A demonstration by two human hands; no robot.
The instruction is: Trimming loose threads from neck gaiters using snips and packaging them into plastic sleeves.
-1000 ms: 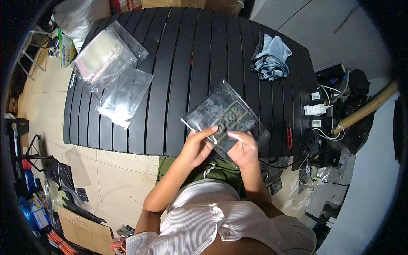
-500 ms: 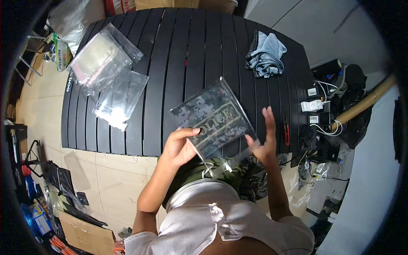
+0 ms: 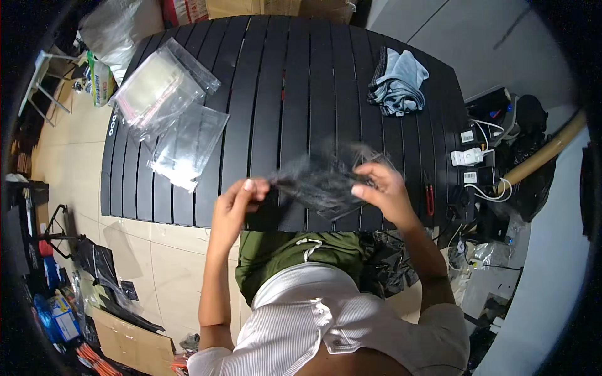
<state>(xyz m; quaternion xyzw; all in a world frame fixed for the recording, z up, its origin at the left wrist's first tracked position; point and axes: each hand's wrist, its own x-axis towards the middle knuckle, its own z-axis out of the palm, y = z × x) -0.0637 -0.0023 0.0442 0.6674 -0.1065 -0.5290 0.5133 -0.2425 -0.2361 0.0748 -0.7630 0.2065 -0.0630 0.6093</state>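
Note:
A clear plastic bag with a dark grey camouflage-patterned item inside (image 3: 320,185) is held over the near edge of the table, smeared by motion and seen nearly edge-on. My left hand (image 3: 237,202) pinches its left end between thumb and fingers. At the opposite end, my right hand (image 3: 387,193) is closed on the bag with the thumb in front. The pattern is too blurred to make out at this moment.
Clear plastic bags (image 3: 188,141) lie in an overlapping pile at the table's left. Folded light-blue denim (image 3: 401,84) sits at the far right of the black slatted table (image 3: 263,81). Red-handled snips (image 3: 429,199) rest near the right edge, beside chargers and white cables (image 3: 467,156).
The bag has turned from showing its flat patterned face to nearly edge-on. My left hand has shifted left to the bag's end, and my right hand has closed on the other end.

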